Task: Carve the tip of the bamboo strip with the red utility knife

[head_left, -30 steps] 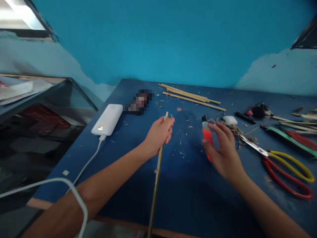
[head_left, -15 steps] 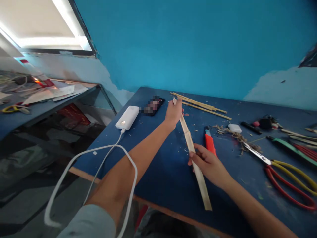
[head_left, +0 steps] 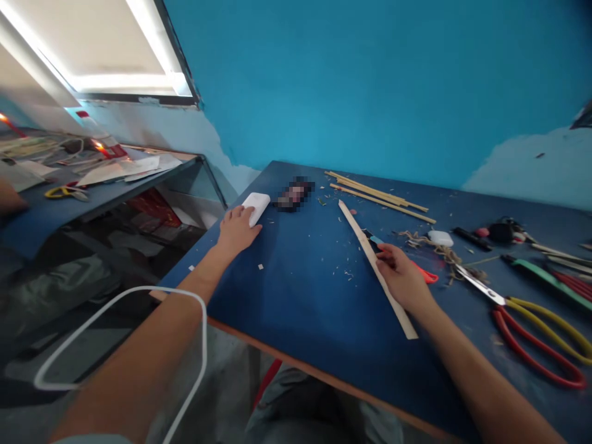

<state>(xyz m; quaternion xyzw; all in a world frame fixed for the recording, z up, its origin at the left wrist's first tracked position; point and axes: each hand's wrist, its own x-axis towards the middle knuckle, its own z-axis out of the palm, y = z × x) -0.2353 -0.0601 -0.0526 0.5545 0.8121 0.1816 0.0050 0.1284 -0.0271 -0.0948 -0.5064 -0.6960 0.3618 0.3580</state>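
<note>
My left hand (head_left: 238, 231) rests over the white power bank (head_left: 259, 202), fingers spread across its near part. A flat pale strip of wood or bamboo (head_left: 365, 243) lies slanted on the blue table (head_left: 287, 296). Beside the strip's right edge, my right hand (head_left: 393, 265) has its fingers curled round the red cutter (head_left: 426, 275). The cutter's blue and dark end shows past the fingertips, and its red handle comes out on the far side of the hand. The hand hides its middle.
Thin sticks (head_left: 379, 197) lie near the wall, with a pixelated phone (head_left: 296, 194) to their left. Scissors (head_left: 490, 296), twine (head_left: 419, 240), a white case (head_left: 440, 238) and a green tool (head_left: 550, 277) lie right. A white cable (head_left: 203, 333) loops over my left forearm.
My left hand has let go of the strip and moved left to the power bank. The strip now lies down, and my right hand has moved onto the cutter, which has turned.
</note>
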